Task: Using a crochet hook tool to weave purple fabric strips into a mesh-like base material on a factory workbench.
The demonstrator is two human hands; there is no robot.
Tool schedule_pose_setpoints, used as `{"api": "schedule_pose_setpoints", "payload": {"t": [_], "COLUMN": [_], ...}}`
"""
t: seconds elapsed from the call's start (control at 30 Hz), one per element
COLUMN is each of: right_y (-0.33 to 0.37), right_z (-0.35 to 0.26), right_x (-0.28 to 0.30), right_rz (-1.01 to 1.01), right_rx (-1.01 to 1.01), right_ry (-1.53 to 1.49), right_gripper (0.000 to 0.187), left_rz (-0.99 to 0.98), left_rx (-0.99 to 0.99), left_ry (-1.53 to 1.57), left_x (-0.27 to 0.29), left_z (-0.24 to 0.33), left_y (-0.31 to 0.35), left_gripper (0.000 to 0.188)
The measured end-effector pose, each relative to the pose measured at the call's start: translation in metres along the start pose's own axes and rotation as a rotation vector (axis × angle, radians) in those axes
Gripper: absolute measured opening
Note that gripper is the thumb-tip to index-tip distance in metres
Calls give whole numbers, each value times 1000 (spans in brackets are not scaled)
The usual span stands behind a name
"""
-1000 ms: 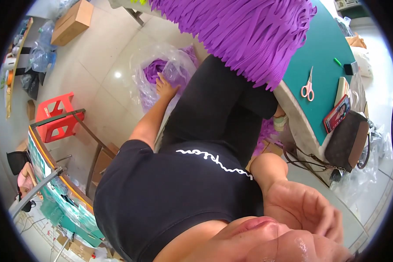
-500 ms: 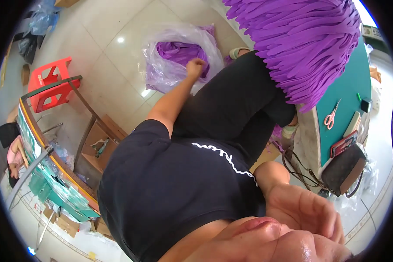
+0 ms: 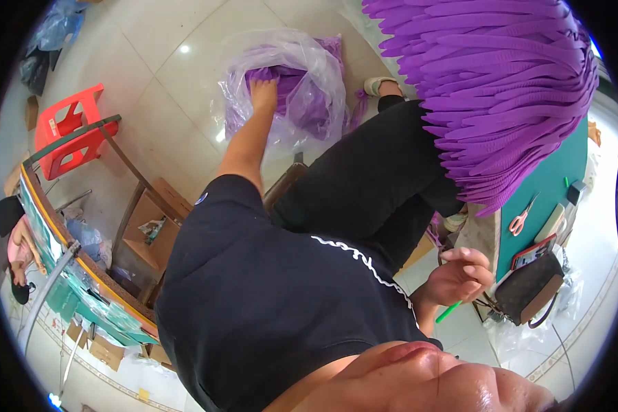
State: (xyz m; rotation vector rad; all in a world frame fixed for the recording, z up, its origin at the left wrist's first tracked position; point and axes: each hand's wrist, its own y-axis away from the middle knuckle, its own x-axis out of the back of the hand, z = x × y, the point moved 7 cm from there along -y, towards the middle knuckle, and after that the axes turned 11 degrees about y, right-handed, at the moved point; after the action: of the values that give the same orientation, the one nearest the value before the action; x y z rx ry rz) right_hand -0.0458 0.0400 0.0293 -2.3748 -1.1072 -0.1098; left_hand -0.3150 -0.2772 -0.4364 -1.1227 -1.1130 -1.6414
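Observation:
A clear plastic bag (image 3: 326, 69) full of purple strips (image 3: 292, 93) stands on the floor ahead of me. My left hand (image 3: 263, 93) reaches down into its mouth, fingers closed on some of the purple strips; the fingertips are partly hidden. Close to my chest, at the lower right, my right hand (image 3: 463, 276) is raised with curled fingers. A thin green stick (image 3: 448, 312) pokes out below that hand, apparently held in it; its other end is hidden. On the green-topped table at the right lies a large, thick pile of long purple strips (image 3: 501, 89).
On the green table (image 3: 563, 161) lie pink-handled scissors (image 3: 520, 221) and a red-edged phone-like item (image 3: 534, 252). A dark handbag (image 3: 529, 288) sits by its near end. Left are a red plastic stool (image 3: 69, 130), a metal-framed table (image 3: 82, 257) and an open cardboard box (image 3: 151, 233). Another person (image 3: 22, 244) is at far left.
My left hand has moved left and farther into the bag, onto the strips. My right hand has come away from beside my face, and the green stick now shows below it.

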Motion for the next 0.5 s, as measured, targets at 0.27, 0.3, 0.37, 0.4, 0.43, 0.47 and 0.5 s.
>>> {"api": "schedule_pose_setpoints", "payload": {"t": [0.27, 0.3, 0.37, 0.4, 0.43, 0.47, 0.5], "right_y": [1, 1, 3, 3, 5, 8, 11], "right_z": [10, 8, 2, 0, -2, -4, -5], "right_x": [-11, -15, -19, -16, -14, -12, -7], "right_rz": [-68, -98, -132, -120, -143, -168, -154], "right_rx": [9, 48, 110, 114, 111, 108, 111], "right_ry": [145, 172, 184, 181, 181, 180, 181], "right_gripper": [41, 42, 43, 43, 43, 43, 43], "left_rz": [344, 361, 587, 622, 656, 655, 649], "left_rx": [-151, -48, -108, -141, -173, -201, -233], "left_ry": [727, 789, 962, 1020, 1076, 1167, 1262], "left_x": [157, 173, 231, 260, 289, 312, 334], "left_z": [68, 60, 55, 56, 57, 58, 63], "left_y": [94, 97, 104, 105, 107, 110, 110], "left_gripper": [9, 10, 15, 15, 14, 13, 12]}}
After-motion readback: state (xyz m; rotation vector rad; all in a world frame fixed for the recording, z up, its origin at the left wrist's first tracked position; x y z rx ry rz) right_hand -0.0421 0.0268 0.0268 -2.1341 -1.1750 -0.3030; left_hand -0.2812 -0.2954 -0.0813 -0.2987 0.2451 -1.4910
